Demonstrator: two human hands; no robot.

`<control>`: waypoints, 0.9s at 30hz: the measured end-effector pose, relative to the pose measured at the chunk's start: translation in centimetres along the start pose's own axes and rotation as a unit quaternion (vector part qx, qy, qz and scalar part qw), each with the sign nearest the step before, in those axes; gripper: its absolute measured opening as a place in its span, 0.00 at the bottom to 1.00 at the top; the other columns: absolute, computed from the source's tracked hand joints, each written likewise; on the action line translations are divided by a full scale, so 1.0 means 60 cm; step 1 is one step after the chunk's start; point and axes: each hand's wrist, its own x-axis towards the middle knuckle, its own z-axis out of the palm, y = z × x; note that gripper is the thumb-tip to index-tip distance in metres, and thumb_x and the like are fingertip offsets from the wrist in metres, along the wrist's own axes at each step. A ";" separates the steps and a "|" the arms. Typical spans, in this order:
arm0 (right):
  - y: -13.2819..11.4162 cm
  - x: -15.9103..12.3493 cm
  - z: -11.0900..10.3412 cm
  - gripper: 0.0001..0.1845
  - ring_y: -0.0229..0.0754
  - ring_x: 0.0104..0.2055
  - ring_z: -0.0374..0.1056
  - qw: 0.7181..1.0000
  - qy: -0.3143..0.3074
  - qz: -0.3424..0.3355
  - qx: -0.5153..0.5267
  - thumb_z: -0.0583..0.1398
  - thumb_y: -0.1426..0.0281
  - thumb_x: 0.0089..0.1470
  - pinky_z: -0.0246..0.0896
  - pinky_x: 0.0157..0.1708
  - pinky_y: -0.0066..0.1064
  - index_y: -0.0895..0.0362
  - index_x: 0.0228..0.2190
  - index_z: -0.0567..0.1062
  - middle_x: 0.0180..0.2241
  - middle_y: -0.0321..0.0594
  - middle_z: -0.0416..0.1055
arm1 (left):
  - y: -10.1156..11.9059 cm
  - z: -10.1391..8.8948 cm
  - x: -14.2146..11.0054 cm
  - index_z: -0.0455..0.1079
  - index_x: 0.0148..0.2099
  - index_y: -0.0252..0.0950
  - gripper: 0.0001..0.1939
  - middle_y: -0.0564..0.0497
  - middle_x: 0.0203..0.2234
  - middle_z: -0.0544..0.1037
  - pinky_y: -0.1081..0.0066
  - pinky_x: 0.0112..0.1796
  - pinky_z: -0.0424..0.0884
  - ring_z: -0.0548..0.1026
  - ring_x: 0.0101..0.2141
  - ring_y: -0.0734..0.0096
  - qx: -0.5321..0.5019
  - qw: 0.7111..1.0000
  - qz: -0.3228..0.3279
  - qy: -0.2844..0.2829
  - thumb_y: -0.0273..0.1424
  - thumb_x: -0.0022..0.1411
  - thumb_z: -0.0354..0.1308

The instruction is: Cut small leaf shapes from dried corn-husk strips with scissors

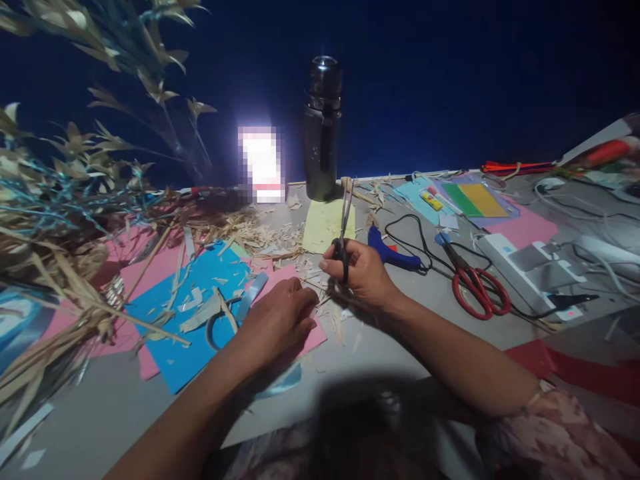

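My right hand [367, 270] is closed round the dark handles of a pair of scissors [346, 217], its blades pointing up and away from me. To its left, my left hand [280, 313] hovers over or rests on pink paper [316, 337] with its fingers curled in; whatever they hold, if anything, is hidden. Dry straw scraps and small paper bits lie between and beyond both hands. Beside my left wrist, a blue sheet [175, 333] carries cut pieces and a ring-shaped item [213, 331]. A yellow sheet [320, 227] lies just past the scissors.
A dark flask [323, 133] stands at the back near a bright, blurred-out panel [263, 163]. On the right are a blue glue gun [393, 252], red-handled scissors [480, 291] and a white power strip [525, 273] with cables. Dried stalks [75, 293] crowd the left side.
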 end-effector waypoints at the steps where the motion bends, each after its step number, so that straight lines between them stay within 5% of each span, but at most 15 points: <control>1: 0.001 -0.001 0.000 0.17 0.34 0.26 0.61 1.000 -0.003 0.000 0.000 0.71 0.61 0.41 0.55 0.25 0.25 0.59 0.30 0.74 0.23 0.31 0.67 | -0.002 0.000 0.001 0.67 0.30 0.40 0.05 0.48 0.33 0.72 0.65 0.35 0.60 0.71 0.37 0.59 -0.005 1.000 -0.001 -0.004 0.23 0.54 0.55; 6: 0.001 -0.005 0.000 0.17 0.33 0.24 0.61 0.999 -0.021 0.017 0.018 0.71 0.62 0.42 0.54 0.23 0.25 0.59 0.31 0.74 0.23 0.30 0.66 | -0.016 0.000 0.005 0.67 0.29 0.39 0.06 0.51 0.27 0.74 0.67 0.31 0.60 0.71 0.31 0.63 -0.125 0.992 -0.026 0.009 0.23 0.54 0.55; 9: 0.001 -0.006 0.000 0.18 0.34 0.25 0.63 0.998 -0.043 0.030 0.021 0.72 0.62 0.41 0.58 0.24 0.26 0.58 0.31 0.74 0.24 0.31 0.68 | -0.024 -0.005 0.008 0.69 0.28 0.38 0.05 0.53 0.22 0.73 0.70 0.27 0.60 0.69 0.25 0.67 -0.269 0.960 -0.069 0.023 0.26 0.55 0.59; 11: 0.002 -0.007 0.001 0.19 0.35 0.25 0.64 0.997 -0.068 0.040 0.021 0.72 0.62 0.41 0.59 0.25 0.27 0.59 0.32 0.74 0.24 0.31 0.69 | -0.026 -0.012 0.009 0.71 0.28 0.36 0.05 0.52 0.23 0.76 0.71 0.27 0.62 0.70 0.25 0.69 -0.384 0.917 -0.096 0.053 0.29 0.55 0.63; 16: 0.003 -0.013 0.007 0.22 0.35 0.27 0.66 0.989 -0.112 0.082 0.056 0.74 0.64 0.38 0.61 0.27 0.26 0.60 0.34 0.75 0.27 0.33 0.71 | -0.022 -0.021 0.011 0.69 0.27 0.35 0.12 0.55 0.17 0.72 0.76 0.24 0.61 0.67 0.19 0.77 -0.635 0.747 -0.156 0.120 0.33 0.53 0.70; 18: 0.004 -0.017 0.012 0.23 0.35 0.27 0.67 0.984 -0.118 0.102 0.090 0.75 0.66 0.36 0.62 0.27 0.26 0.60 0.34 0.75 0.27 0.33 0.71 | -0.016 -0.020 0.011 0.69 0.27 0.35 0.13 0.55 0.17 0.72 0.77 0.24 0.62 0.67 0.19 0.78 -0.670 0.712 -0.164 0.129 0.32 0.51 0.72; 27: 0.011 -0.028 0.027 0.20 0.33 0.21 0.64 0.977 -0.078 0.118 0.161 0.74 0.68 0.36 0.59 0.23 0.24 0.59 0.29 0.73 0.21 0.30 0.69 | -0.001 -0.016 0.009 0.71 0.35 0.35 0.15 0.53 0.16 0.76 0.78 0.23 0.68 0.72 0.18 0.76 -0.706 0.673 -0.166 0.147 0.26 0.46 0.73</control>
